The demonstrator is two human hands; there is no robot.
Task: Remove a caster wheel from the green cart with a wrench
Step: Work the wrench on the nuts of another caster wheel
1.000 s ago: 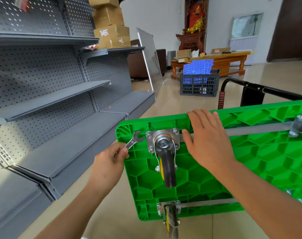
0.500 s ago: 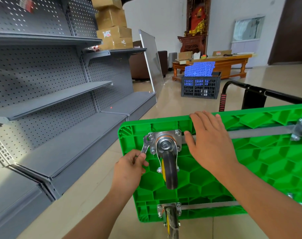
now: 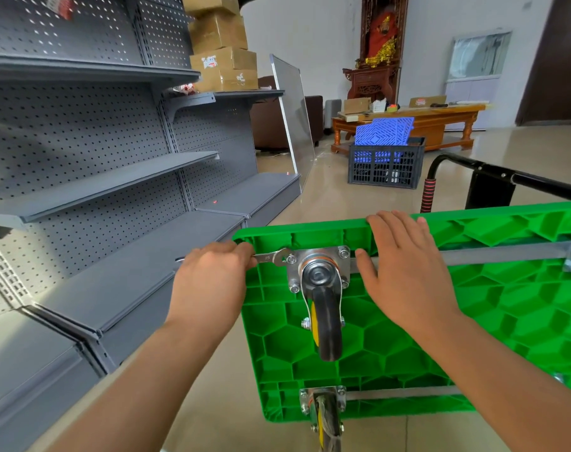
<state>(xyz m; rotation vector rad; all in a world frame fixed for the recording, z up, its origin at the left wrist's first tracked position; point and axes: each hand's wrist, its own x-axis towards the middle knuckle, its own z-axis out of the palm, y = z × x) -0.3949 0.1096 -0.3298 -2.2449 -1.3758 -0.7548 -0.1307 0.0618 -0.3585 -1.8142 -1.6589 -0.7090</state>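
Note:
The green cart (image 3: 473,321) stands tipped on its side, its ribbed underside facing me. A caster wheel (image 3: 325,321) with a black tyre hangs from a silver plate bolted near the top left corner. My left hand (image 3: 212,275) grips the handle of a small silver wrench (image 3: 272,257), which lies almost level with its jaw on the plate's upper left bolt. My right hand (image 3: 405,272) lies flat on the cart just right of the plate, fingers over the top edge. A second caster (image 3: 325,415) sits at the bottom edge.
Grey metal shelving (image 3: 114,190) runs along the left, close to the cart's corner. The cart's black handle (image 3: 493,177) sticks out behind. A dark crate (image 3: 385,168) with blue panels stands on the tiled floor, with a wooden table (image 3: 424,122) beyond it.
My left hand swung the wrench from below the plate up and to the left, so the handle now lies nearly level. My right hand stayed on the cart.

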